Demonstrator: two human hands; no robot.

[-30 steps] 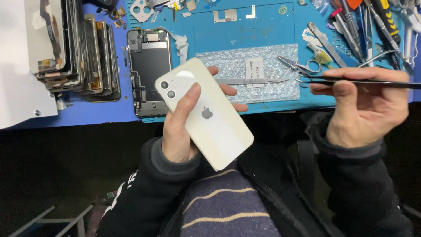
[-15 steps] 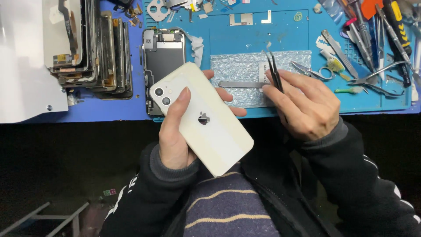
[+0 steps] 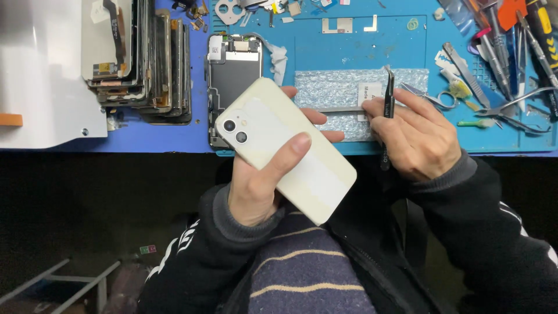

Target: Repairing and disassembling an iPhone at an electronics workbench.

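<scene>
Left hand (image 3: pixel 256 186) grip's wrapped round the white phone (image 3: pixel 285 148) mid-frame; right hand (image 3: pixel 415 139) pinches black tweezers (image 3: pixel 387 110) just right of it.

Left hand (image 3: pixel 261 180): raised near the body, fingers curled in a clasp, thumb laid across the front. Right hand (image 3: pixel 415 136): farther out to the right, knuckles up, fingers pinched together. Both forearms in dark sleeves.
</scene>
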